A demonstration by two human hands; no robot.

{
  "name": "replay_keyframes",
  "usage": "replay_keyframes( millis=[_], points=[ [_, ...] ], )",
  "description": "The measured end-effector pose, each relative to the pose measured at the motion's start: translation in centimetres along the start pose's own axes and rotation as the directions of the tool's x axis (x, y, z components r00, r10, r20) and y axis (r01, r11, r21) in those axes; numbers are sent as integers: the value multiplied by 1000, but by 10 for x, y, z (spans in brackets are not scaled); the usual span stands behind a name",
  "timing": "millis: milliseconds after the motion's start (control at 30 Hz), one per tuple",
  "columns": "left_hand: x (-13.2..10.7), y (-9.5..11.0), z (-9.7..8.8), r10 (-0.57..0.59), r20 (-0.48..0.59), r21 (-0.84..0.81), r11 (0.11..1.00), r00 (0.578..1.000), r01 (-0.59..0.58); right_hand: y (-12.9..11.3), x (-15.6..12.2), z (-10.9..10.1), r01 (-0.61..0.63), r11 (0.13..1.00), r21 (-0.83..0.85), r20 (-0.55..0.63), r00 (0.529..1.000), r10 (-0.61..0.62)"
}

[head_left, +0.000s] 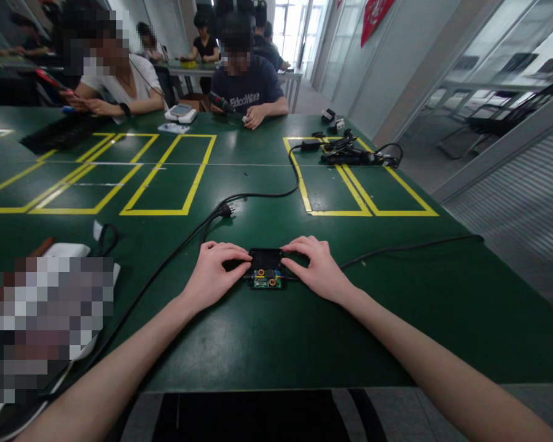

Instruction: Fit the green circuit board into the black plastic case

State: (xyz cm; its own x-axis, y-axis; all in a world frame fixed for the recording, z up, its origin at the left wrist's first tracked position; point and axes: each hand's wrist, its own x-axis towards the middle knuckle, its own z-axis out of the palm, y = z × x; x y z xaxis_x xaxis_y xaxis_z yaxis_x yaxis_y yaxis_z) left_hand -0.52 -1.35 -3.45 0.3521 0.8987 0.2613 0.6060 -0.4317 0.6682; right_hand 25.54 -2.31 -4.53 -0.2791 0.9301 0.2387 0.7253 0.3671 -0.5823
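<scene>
A black plastic casing half (266,258) is held tilted up at the table's near middle, its hollow inside facing me. My left hand (217,268) pinches its left edge between thumb and fingers. On the opposite edge, the thumb and fingers of my right hand (317,265) are closed in the same way. Just below the casing half, on my side, sits a green circuit board (260,283) with copper-coloured coils and small wires, apparently in the other black half. Black cords leave the unit on both sides, one cable (396,248) running off to the right.
A black power plug (225,210) and a long cord lie beyond my left hand. Bundled black adapters and cables (350,153) rest far right on the green table (203,362), among yellow tape outlines. A blurred-out object (50,319) is at left. Other people sit across.
</scene>
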Motion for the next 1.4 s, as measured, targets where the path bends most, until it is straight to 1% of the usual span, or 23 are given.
replay_keyframes(
  millis=[67, 133, 233, 333, 467, 633, 800, 933, 1033, 1167, 1300, 1400],
  points=[
    [-1, 2, -1, -22, -28, -72, 997, 999, 19, -4, 0, -2, -17, 996, 87, 18, 1000, 16],
    [-2, 3, -2, -76, -32, -169, 983, 997, 70, -7, 0, -3, -49, 974, 223, 43, 998, 41],
    [-3, 4, -3, -147, -17, -276, 951, 989, 136, -10, 0, -4, -125, 891, 436, 95, 991, 93],
    [-3, 6, -3, -155, -39, -308, 942, 987, 135, -10, 0, -4, -165, 825, 540, 119, 986, 119],
    [-2, 8, -5, -145, -50, -311, 942, 988, 123, -7, 0, -4, -180, 801, 572, 158, 982, 108],
    [-2, 9, -8, -118, -50, -297, 950, 992, 98, -4, -1, -5, -193, 771, 607, 176, 979, 106],
    [-2, 12, -9, -92, -37, -308, 948, 995, 76, -2, -1, -4, -190, 774, 604, 180, 979, 100],
    [-3, 14, -9, -82, -33, -394, 917, 996, 62, -3, -2, -8, -130, 801, 585, 173, 984, 33],
    [-4, 13, -8, -62, -14, -394, 918, 998, 52, -6, -2, -14, -72, 819, 569, 163, 986, -27],
    [-5, 12, -8, -69, 27, -386, 919, 997, 74, -10, -3, -21, -14, 832, 554, 158, 983, -89],
    [-5, 14, -11, -51, 69, -323, 944, 996, 71, -11, -3, -23, 27, 846, 533, 153, 980, -128],
    [-5, 14, -13, 17, 67, -264, 965, 998, 1, -8, -3, -20, 77, 851, 520, 122, 979, -163]
  ],
)
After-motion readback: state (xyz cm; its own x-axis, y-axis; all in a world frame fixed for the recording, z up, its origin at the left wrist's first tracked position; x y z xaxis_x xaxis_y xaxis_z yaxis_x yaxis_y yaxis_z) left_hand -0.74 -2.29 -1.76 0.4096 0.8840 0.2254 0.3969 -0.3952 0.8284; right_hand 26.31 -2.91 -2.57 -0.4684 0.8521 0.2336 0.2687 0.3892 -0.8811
